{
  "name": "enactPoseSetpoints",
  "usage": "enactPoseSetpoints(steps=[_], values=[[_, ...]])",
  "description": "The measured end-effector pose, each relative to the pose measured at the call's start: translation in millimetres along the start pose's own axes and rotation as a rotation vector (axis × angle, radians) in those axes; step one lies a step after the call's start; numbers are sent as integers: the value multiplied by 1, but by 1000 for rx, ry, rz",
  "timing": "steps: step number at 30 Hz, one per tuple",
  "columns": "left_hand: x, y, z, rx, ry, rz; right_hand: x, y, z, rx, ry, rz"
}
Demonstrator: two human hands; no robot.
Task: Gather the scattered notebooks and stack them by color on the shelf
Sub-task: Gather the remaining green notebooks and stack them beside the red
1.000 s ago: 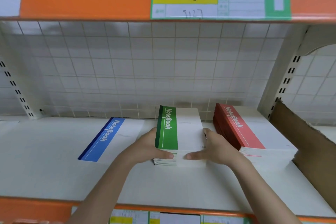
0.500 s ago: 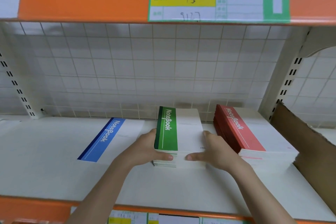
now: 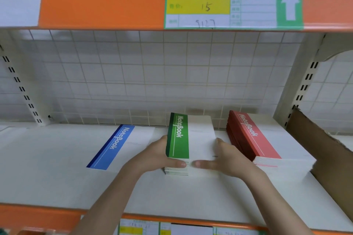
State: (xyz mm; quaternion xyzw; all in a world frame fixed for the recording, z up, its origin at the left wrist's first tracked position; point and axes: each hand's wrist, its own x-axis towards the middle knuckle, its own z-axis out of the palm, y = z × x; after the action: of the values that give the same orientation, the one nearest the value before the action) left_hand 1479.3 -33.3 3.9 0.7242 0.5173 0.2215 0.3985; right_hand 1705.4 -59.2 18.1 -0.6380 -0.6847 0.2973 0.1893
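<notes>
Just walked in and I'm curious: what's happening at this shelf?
A person is sorting notebooks by color. Both hands, left hand and right hand, press against the sides of the green stack on the white shelf. A red stack sits to its right, and a blue notebook lies flat to its left.

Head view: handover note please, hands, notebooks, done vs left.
Left hand: grips the left edge of the green stack, thumb across its front.
Right hand: grips the stack's right side, thumb along the front edge.
Green stack sits mid-shelf; red stack lies to its right, apart; blue notebook lies flat to its left, seemingly single.
Done: red and green stacked.
Left: release green; add further blue ones if any, none in view.
</notes>
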Motion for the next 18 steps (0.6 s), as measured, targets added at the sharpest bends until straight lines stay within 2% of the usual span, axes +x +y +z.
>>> enactPoseSetpoints(steps=[4,6,11,15,18], values=[[-7,4,-1,-22,7,-21,-2,-8,-4,44,62,-28],[-11,5,-3,-12,23,-24,0,-13,-2,-29,112,-53],[-24,-4,-17,310,232,-86,8,-31,10,-242,148,-71],[-44,-15,-36,464,280,-139,16,-55,28,-296,144,-134],[-67,-27,-53,662,357,-204,20,-81,48,-321,148,-226]])
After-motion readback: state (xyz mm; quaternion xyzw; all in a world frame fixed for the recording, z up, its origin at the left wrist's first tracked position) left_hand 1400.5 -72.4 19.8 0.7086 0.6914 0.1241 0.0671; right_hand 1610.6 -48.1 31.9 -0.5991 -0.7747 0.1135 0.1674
